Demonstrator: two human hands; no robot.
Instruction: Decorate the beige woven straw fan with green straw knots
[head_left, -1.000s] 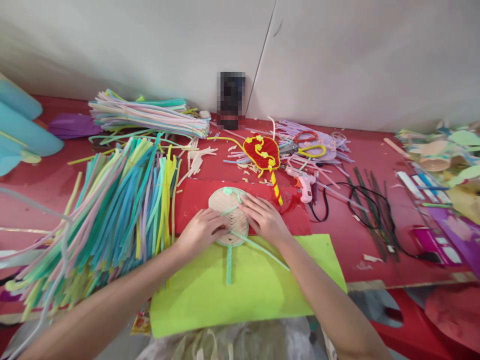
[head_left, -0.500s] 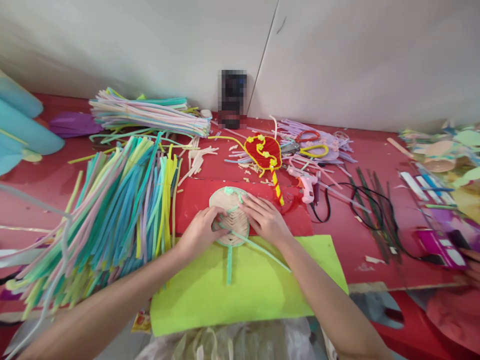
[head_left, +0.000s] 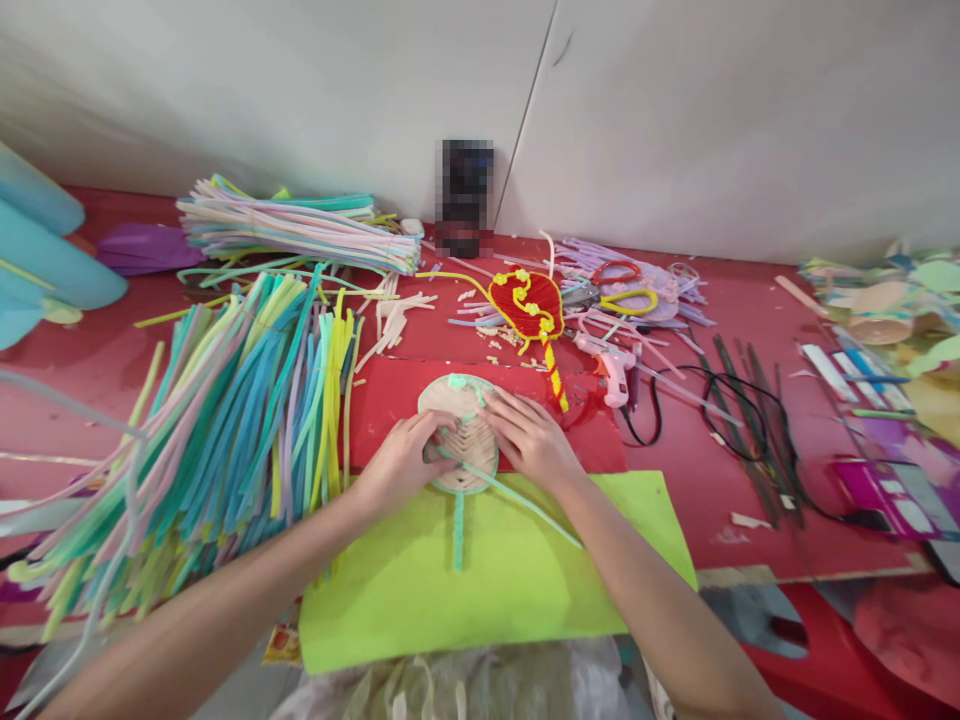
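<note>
A round cream fan shape [head_left: 474, 450] with a mint green rim and a green handle [head_left: 458, 532] lies between my hands. My left hand [head_left: 409, 455] is at its left edge, thumb and fingers closed on a mint green stem [head_left: 525, 500] that trails to the lower right. My right hand [head_left: 529, 435] rests on the upper right edge, fingers together near a small green curl [head_left: 480, 402]; whatever its fingertips grip is too small to make out. A mint green knot [head_left: 456, 382] sits near the top of the fan.
Pipe cleaner bundles [head_left: 247, 420] spread at the left. Behind the fan lie a red and yellow fan [head_left: 529, 303], scissors [head_left: 628, 301] and a pink glue gun [head_left: 616, 370] with a black cord. A yellow-green sheet [head_left: 465, 610] covers the table's front edge.
The other person's hand at the right edge has gone from view, and the purple packet there looks shifted. My hands and the fan have hardly moved.
</note>
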